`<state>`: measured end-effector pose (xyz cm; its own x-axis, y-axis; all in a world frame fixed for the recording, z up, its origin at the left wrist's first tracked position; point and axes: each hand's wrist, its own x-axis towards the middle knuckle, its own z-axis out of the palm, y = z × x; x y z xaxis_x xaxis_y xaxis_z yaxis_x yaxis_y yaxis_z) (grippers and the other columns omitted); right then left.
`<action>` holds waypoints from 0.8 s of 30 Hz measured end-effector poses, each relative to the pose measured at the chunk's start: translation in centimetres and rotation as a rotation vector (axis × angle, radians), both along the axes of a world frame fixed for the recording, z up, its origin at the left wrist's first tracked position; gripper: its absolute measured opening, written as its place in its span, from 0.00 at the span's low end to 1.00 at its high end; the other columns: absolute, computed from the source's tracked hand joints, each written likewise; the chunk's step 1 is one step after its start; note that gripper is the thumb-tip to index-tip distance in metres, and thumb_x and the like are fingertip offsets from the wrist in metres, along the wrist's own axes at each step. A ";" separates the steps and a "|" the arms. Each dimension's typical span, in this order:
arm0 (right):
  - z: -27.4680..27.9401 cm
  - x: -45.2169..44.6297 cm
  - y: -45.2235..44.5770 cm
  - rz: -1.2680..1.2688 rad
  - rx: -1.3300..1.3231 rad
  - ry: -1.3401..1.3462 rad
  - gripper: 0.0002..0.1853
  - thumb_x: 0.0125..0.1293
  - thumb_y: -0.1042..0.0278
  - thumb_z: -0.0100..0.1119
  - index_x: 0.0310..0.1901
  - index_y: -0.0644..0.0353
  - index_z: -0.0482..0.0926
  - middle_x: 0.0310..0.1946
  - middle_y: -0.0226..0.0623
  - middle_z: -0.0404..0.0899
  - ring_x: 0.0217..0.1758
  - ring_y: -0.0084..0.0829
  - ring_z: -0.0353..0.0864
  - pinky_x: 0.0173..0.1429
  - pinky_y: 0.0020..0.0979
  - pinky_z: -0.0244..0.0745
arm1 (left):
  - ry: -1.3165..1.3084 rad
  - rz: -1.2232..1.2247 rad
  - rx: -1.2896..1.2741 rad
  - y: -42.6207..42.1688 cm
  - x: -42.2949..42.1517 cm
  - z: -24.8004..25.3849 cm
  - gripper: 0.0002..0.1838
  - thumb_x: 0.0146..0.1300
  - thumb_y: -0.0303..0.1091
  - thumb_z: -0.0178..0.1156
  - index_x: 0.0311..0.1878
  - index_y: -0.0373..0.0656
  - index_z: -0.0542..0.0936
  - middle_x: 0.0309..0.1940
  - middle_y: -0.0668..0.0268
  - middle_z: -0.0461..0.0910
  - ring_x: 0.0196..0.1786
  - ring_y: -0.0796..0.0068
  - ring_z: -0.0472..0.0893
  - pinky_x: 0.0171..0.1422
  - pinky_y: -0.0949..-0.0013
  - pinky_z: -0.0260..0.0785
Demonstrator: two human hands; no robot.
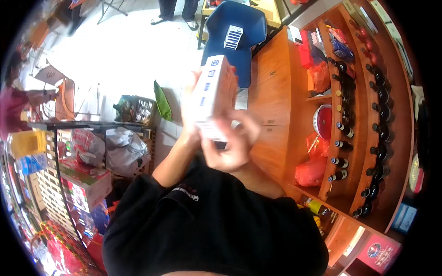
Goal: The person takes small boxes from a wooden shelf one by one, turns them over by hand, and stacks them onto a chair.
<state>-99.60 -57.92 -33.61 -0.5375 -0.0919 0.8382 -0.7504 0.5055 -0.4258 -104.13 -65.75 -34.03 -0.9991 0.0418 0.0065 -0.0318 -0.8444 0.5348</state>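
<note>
A long white box with a row of blue marks along one side is held up in front of my chest. My left hand wraps around it from the left, with fingertips showing past its far right edge. At the box's lower end is my right hand, its fingers bent and its thumb against the end; motion smears part of it. On the blue chair beyond lies a white stack with similar blue marks.
To the right stands a wooden cabinet with shelves of dark bottles and red bags. On the left, a black-framed rack holds plastic bags and boxes. A basket and a green leaf-like item are on the floor. People are farther off.
</note>
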 end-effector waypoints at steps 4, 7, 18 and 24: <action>-0.8 1.1 -1.4 -0.056 0.184 0.062 0.23 0.43 0.80 0.63 0.45 0.49 0.83 0.50 0.39 0.65 0.49 0.36 0.64 0.51 0.32 0.64 | 0.208 -0.294 0.283 -0.7 0.2 -3.1 0.36 0.64 0.58 0.47 0.63 0.36 0.62 0.50 0.54 0.72 0.51 0.64 0.72 0.52 0.70 0.69; -0.7 1.2 -1.1 -0.085 0.222 0.101 0.22 0.45 0.77 0.63 0.46 0.50 0.82 0.50 0.40 0.65 0.49 0.37 0.64 0.52 0.33 0.64 | -0.013 -0.524 0.699 -0.7 0.6 -1.5 0.35 0.64 0.56 0.48 0.63 0.36 0.61 0.48 0.56 0.73 0.48 0.68 0.73 0.47 0.75 0.71; -0.9 2.6 -0.4 -0.095 0.314 0.103 0.25 0.46 0.84 0.58 0.44 0.42 0.84 0.50 0.37 0.67 0.51 0.31 0.66 0.55 0.26 0.66 | 0.093 -0.912 0.891 2.4 0.2 -5.2 0.44 0.59 0.63 0.50 0.66 0.33 0.57 0.48 0.49 0.71 0.51 0.60 0.72 0.52 0.69 0.68; -1.2 2.6 1.3 -0.075 0.160 -0.005 0.21 0.45 0.79 0.60 0.42 0.45 0.85 0.50 0.39 0.68 0.51 0.36 0.66 0.57 0.32 0.63 | -0.002 -0.781 0.658 2.8 0.1 -3.9 0.45 0.57 0.65 0.50 0.65 0.34 0.59 0.49 0.48 0.71 0.53 0.57 0.72 0.58 0.63 0.67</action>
